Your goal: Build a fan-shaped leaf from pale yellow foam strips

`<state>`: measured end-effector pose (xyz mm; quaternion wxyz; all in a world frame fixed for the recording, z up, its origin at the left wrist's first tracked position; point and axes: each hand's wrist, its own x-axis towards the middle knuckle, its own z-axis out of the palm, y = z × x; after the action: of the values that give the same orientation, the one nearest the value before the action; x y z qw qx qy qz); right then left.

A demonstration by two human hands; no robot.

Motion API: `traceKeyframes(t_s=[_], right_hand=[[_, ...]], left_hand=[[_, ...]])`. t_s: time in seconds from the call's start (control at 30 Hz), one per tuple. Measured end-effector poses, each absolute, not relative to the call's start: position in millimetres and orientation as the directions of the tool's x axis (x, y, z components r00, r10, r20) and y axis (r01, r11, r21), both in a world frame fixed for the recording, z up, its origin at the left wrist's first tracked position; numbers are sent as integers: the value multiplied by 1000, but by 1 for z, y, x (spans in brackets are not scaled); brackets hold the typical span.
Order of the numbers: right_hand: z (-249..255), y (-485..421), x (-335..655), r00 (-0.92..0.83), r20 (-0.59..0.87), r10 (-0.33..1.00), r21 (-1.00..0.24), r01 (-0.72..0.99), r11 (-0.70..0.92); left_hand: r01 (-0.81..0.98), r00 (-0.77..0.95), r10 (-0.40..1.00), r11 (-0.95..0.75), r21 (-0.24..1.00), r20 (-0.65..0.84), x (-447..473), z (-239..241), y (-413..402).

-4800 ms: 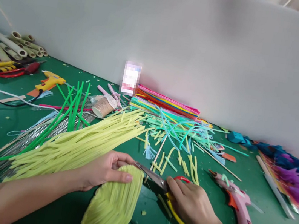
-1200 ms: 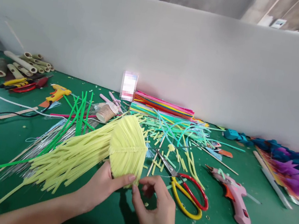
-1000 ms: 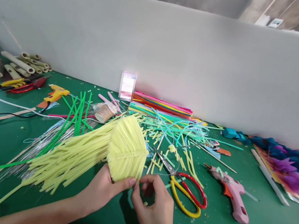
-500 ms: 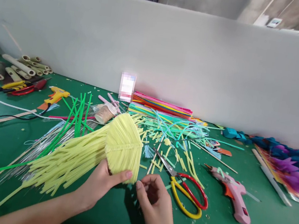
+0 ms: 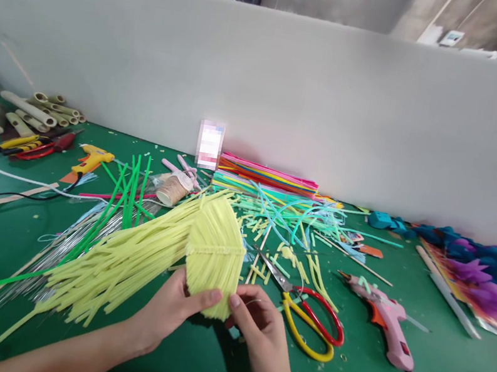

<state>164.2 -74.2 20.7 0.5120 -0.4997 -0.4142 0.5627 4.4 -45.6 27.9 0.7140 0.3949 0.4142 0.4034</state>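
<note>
A bundle of pale yellow chenille stems (image 5: 218,232) is bound side by side into a flat, folded panel, with a seam line across it and loose ends fanning out to the left. My left hand (image 5: 167,315) is closed on the panel's lower part, thumb pressed on its front. At the lower right edge, my right hand (image 5: 258,330) pinches the same panel between thumb and fingers. A thin wire seems to curve up near those fingers. Scissors (image 5: 313,324) with red and yellow handles lie just right of my right hand, blades apart.
A pink glue gun (image 5: 390,324) lies to the right, a yellow glue gun (image 5: 90,161) to the left. Green stems (image 5: 133,192) lie beside a twine spool (image 5: 174,189). Bamboo pieces (image 5: 32,109), pliers (image 5: 52,147), coloured stems (image 5: 269,175) and purple-blue flowers (image 5: 494,284) line the white partition (image 5: 265,87).
The yellow panel has shifted slightly right and down and turned a little. My right fingers have come onto its edge, where a small gap was before.
</note>
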Motion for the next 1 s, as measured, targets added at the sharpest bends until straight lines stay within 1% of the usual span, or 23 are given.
traceKeyframes(t_s=[0.13, 0.27, 0.5, 0.67, 0.8, 1.0], right_hand=[[17, -73, 166, -30, -186, 982, -966, -180, -188], [16, -74, 165, -86, -193, 977, -956, -210, -207], [16, -75, 165, -158, -232, 960, -965, -88, -247], [15, -74, 164, -150, -244, 958, -959, -108, -261], [15, -74, 163, -140, -219, 966, -962, -132, -238], [13, -75, 163, -140, -208, 968, -966, -127, -226]], left_hand=[[-206, 347, 892, 373, 905, -289, 5, 22, -43], [-218, 339, 896, 371, 903, -286, 4, 20, -42], [-241, 234, 947, 275, 931, -220, 2, 18, -41], [-197, 232, 946, 272, 942, -224, 2, 25, -42], [-146, 256, 937, 281, 948, -238, 3, 27, -43], [-68, 272, 939, 238, 969, -211, 3, 23, -43]])
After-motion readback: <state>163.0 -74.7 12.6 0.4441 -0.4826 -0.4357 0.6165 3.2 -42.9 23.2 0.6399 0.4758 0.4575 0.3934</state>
